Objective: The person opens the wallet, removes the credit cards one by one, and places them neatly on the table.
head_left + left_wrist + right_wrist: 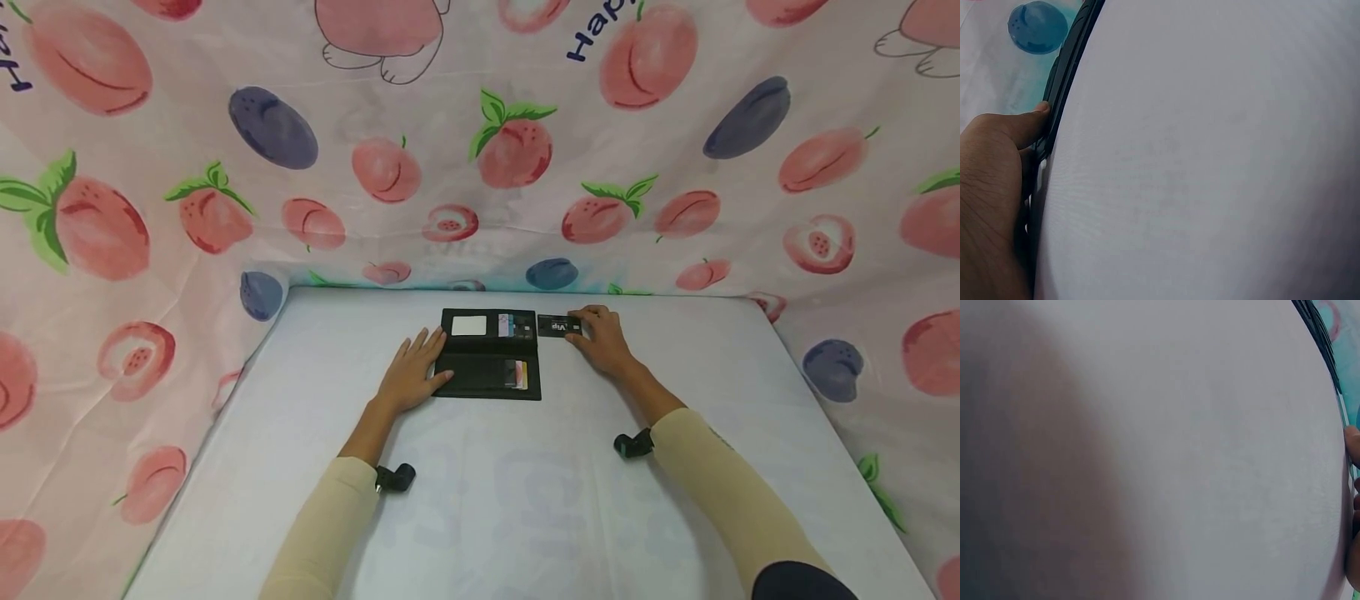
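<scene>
Room to pass lay over the table [510, 508] at lower centre, between the sleeves [322, 525], narrowed by the wrist cameras [396, 478] jutting inward. At frame centre the left hand [411, 371], wallet [480, 348], card [553, 326] and right hand [603, 340] barred the way; behind them, the upright cloth [517, 229] did.

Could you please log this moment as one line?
Left hand: on wallet; right hand: holding Vip card beside wallet's right edge; wallet: open, cards inside

Surface: white, broad, flat tabletop [495, 508] with faint marks | On it: black, rectangular, leather-look wallet [472, 377], opened flat near far edge, fold running left to right | At wallet's right edge: black, rectangular card lettered "Vip" [555, 326]; tabletop contact undetermined
</scene>
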`<state>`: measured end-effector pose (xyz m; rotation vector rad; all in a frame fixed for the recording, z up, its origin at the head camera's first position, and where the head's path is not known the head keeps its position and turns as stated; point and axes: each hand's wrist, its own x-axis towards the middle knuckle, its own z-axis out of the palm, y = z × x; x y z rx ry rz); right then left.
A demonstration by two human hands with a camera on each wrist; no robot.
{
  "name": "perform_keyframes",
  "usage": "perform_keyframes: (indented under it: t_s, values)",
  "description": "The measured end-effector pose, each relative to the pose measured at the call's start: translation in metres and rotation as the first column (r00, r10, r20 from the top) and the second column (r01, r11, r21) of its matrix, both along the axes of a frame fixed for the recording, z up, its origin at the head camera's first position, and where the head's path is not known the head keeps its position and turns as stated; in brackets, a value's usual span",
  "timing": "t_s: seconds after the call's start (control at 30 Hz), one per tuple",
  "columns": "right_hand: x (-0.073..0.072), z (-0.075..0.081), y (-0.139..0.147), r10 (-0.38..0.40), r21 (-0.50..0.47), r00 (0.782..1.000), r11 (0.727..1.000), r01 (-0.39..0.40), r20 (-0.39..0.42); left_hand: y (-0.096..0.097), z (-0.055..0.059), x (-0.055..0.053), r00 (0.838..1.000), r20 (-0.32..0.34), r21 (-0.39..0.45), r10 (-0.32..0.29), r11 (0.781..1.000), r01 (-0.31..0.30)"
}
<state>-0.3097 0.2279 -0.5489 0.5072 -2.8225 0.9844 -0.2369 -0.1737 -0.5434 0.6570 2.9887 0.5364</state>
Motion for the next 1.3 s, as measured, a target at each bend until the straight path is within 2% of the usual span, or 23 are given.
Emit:
perform_keyframes:
  t_s: [0.3,0.83,1.07,1.3]
  values:
    - [0.0019,-0.0003,-0.0025,-0.017,-0.019,1.000,1.000,0.017,-0.010,-0.0004,-0.0006,0.0014,1.000,-0.014,0.008,-0.003,1.000,0.003]
    - [0.0016,-0.0001,-0.0049,-0.043,-0.003,0.999,0.999,0.043,-0.005,0.0001,-0.0068,-0.0005,1.000,0.018,0.024,0.021,0.999,-0.021]
    - [0.0016,-0.0010,-0.0043,-0.039,0.000,0.999,0.999,0.039,-0.005,0.0014,-0.0046,0.0022,1.000,0.003,0.039,0.024,0.999,-0.024]
    - [0.0012,-0.0005,-0.0046,-0.047,-0.003,0.999,0.999,0.046,-0.011,0.0010,-0.0028,0.0008,0.999,0.029,0.037,0.032,0.999,-0.033]
